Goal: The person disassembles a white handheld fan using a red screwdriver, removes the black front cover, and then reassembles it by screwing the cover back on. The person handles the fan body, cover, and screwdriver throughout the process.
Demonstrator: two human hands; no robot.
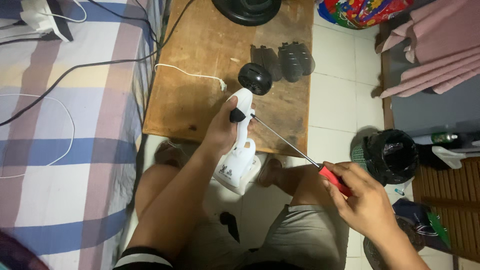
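my left hand grips the white fan body; my right hand is closed on the screwdriver, tip at its neck. the blades are already off; perhaps a screw remains.

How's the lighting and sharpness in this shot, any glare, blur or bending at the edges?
Head view: dim, warm indoor light with soft shadows; mild glare on the white fan body held in the left hand; the right hand and red-handled screwdriver look slightly soft; the wooden table is reasonably sharp; the checked bedsheet at the frame edge looks stretched by the wide lens.
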